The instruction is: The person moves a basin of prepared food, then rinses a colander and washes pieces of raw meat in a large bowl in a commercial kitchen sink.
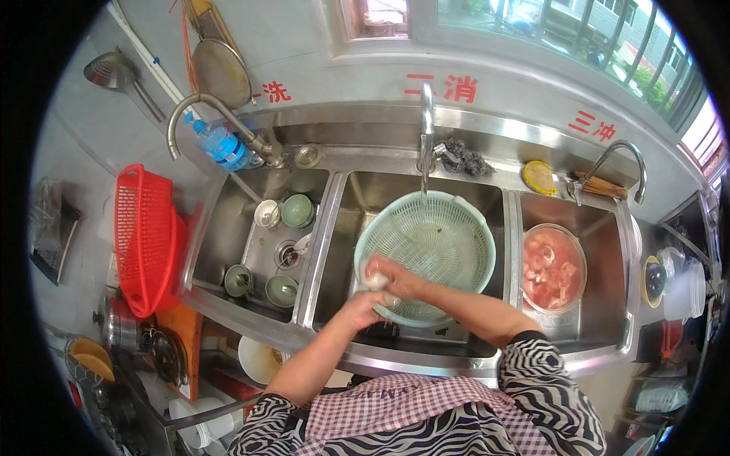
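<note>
Both my hands are over the near left rim of a pale green plastic colander basket [487, 268], which sits in the middle sink basin. My right hand [399, 277] is closed around a whitish item [375, 280], blurred, its kind not clear. Just below, my left hand [362, 309] grips the lower end of what looks like the same pale item. Water runs from the middle tap [426, 114] into the basket, where water and a few small dark bits show.
Green bowls [296, 210] and spoons lie in the left basin. In the right basin stands a round bowl [552, 227] of meat pieces in reddish water. A dark scourer [465, 158] rests behind the middle basin. Red plastic baskets [145, 239] stand at the left edge.
</note>
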Motion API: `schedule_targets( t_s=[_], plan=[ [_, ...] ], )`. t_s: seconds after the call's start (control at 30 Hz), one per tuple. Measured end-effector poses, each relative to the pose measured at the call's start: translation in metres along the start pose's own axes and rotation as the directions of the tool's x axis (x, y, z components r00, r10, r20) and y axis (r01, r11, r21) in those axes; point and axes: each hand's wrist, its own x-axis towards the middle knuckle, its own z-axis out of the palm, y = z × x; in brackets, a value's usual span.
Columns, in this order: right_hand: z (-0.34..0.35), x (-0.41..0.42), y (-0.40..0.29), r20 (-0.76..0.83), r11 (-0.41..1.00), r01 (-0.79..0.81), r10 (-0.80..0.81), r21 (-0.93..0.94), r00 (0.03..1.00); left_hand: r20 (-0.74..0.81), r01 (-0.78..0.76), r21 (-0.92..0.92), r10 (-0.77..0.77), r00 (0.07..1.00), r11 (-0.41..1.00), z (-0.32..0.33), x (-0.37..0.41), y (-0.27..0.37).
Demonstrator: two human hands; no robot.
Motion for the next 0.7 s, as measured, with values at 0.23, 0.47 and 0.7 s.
schedule_targets(
  t_s=[0.23, 0.47, 0.7],
  plan=[
    [-0.042, 0.042, 0.002, -0.113, 0.601, 0.058, -0.243, -0.797, 0.963, -0.064, 0.096, 0.070, -0.092, 0.994, 0.993, 0.008, 0.011, -0.024],
    [-0.071, 0.015, 0.049, -0.440, 0.612, -0.323, -0.046, -0.722, 0.897, -0.201, 0.010, 0.073, 0.005, 0.980, 0.997, 0.017, -0.015, 0.006],
    [-0.023, 0.019, 0.010, -0.027, 0.707, -0.100, 0.114, -0.700, 0.993, -0.261, 0.025, 0.131, 0.010, 0.965, 0.991, 0.006, -0.014, 0.010]
  ],
)
